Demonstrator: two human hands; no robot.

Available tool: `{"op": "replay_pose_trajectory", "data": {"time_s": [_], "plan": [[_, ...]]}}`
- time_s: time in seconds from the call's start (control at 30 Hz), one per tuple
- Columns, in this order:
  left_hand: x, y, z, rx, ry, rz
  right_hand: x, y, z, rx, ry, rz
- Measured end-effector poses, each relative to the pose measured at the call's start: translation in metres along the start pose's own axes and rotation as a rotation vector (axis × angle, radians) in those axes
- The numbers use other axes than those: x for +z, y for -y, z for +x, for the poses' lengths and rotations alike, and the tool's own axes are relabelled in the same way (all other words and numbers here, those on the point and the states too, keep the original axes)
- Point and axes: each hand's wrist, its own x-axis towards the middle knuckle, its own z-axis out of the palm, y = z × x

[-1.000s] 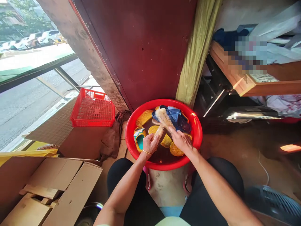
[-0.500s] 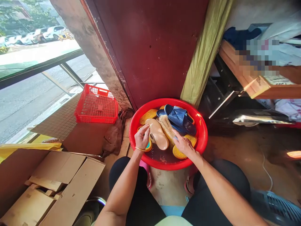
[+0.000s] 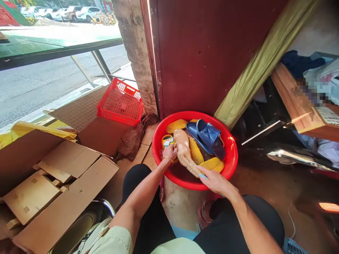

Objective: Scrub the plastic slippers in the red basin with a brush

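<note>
A round red basin [image 3: 233,155] with dark water at its bottom holds several slippers. My left hand [image 3: 170,152] is closed on the side of a beige slipper [image 3: 182,138]. In my right hand [image 3: 214,180] is a scrub brush [image 3: 188,163], its bristles against the beige slipper's lower part. Blue slippers [image 3: 208,135] lie at the basin's right. Yellow slippers [image 3: 214,164] lie around them, one at the back left [image 3: 176,126]. Beside my left hand is a yellow slipper with a coloured picture [image 3: 168,141].
A red plastic crate [image 3: 122,102] and a brown cloth [image 3: 131,141] are left of the basin. Cardboard boxes [image 3: 79,190] stand at the lower left. Behind the basin are a dark red door [image 3: 198,63] and a yellow-green curtain [image 3: 254,77]. A wooden shelf [image 3: 299,98] is at the right.
The view has turned left. My left hand has closed on the beige slipper, which stands more upright. The brush has moved from beside the blue slippers onto the beige one.
</note>
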Motion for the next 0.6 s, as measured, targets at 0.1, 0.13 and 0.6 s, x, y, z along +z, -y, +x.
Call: {"op": "replay_pose_trajectory", "data": {"time_s": [0.1,0.13,0.6], "plan": [[0.000,-0.009,-0.003,0.041,-0.050,0.078,0.010,-0.001,-0.005,0.051,0.023,-0.108],[0.001,-0.011,-0.006,0.067,-0.055,0.099,0.013,0.001,-0.003,0.073,0.034,-0.141],[0.005,-0.012,-0.020,0.100,0.067,-0.012,0.009,0.044,0.080,0.262,0.051,-0.052]]}}
